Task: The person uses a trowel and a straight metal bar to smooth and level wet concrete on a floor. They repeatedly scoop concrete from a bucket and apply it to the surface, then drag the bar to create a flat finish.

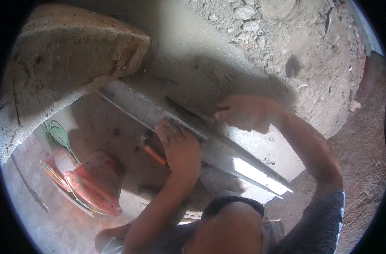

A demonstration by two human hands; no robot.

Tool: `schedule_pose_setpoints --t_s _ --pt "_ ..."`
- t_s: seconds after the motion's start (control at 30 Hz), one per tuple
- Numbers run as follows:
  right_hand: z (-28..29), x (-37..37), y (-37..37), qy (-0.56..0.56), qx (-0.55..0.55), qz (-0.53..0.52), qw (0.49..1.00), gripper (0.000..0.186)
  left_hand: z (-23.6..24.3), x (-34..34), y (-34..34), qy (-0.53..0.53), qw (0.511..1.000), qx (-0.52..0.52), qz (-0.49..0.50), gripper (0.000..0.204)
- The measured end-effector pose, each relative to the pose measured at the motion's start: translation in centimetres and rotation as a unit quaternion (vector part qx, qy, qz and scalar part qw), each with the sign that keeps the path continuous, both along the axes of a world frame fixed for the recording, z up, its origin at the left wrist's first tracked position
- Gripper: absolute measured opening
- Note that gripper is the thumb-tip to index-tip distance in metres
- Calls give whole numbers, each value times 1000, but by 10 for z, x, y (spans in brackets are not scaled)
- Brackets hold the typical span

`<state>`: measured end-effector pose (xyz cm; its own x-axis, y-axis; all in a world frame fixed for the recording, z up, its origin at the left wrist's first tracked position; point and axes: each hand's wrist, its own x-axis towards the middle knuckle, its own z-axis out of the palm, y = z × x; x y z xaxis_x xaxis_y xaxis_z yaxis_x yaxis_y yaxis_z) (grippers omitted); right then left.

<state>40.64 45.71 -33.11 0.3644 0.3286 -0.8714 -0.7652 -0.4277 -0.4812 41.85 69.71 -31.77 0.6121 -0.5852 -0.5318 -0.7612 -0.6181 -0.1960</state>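
Note:
A long pale metal channel (136, 103) runs slantwise across the middle, from beside the concrete block down to the lower right, where light glares off it. My left hand (179, 148) is closed over its near edge, fingertips on the metal. Just left of that hand is a hammer-like tool with an orange handle (155, 154), partly hidden. My right hand (246, 113) hovers beyond the channel with fingers curled; what they hold, if anything, is hidden. A thin dark strip (186, 111) lies along the channel's far side, left of my right hand. Smooth grey wet-looking mortar (193, 59) spreads behind it.
A thick concrete block (74, 59) juts in at upper left. Broken rubble (250, 25) borders the mortar at upper right. At lower left are dusty orange-red bucket-like containers (95, 182) and a green coiled cord (57, 133). My bent knee (227, 228) is at the bottom.

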Motion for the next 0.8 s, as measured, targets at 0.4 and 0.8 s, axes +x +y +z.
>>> schedule_pose_setpoints --t_s 0.4,0.8 --pt "15 -8 -7 -105 -56 43 992 56 0 -2 1 -11 1000 -27 4 95" --pt "8 -99 -2 -91 7 107 990 39 2 -1 -3 -18 998 48 -45 48"
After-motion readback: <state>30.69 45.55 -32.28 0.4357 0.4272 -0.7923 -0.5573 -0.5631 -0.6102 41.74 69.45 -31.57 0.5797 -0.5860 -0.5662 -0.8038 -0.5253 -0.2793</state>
